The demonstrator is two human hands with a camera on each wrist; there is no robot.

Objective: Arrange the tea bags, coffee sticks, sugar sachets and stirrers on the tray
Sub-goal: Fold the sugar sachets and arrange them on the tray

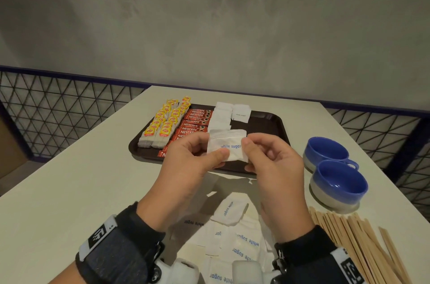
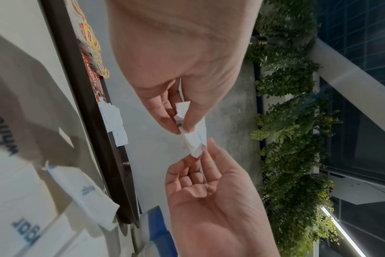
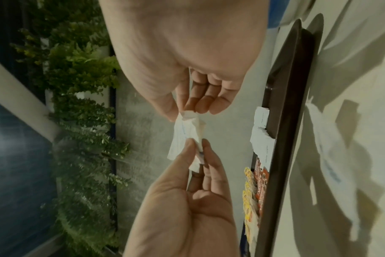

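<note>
Nearest on the white worktop (image 1: pixel 69 190) lies a loose heap of sugar sachets (image 1: pixel 235 237), with wooden stirrers (image 1: pixel 356 244) fanned out to the right. Above the heap, the left hand (image 1: pixel 186 167) and right hand (image 1: pixel 274 162) hold one sugar sachet (image 1: pixel 226 145) between them in the air (printed "white sugar"), each pinching a side edge with thumb and curled fingers (image 2: pixel 187 120). Two blue cups (image 1: pixel 335 167) stand to the right. Beyond the hands sits the dark tray (image 1: pixel 272 120), carrying rows of yellow-tagged tea bags (image 1: pixel 162 125), red coffee sticks (image 1: pixel 195 123) and placed white sachets (image 1: pixel 229 112), side by side from left to right.
</note>
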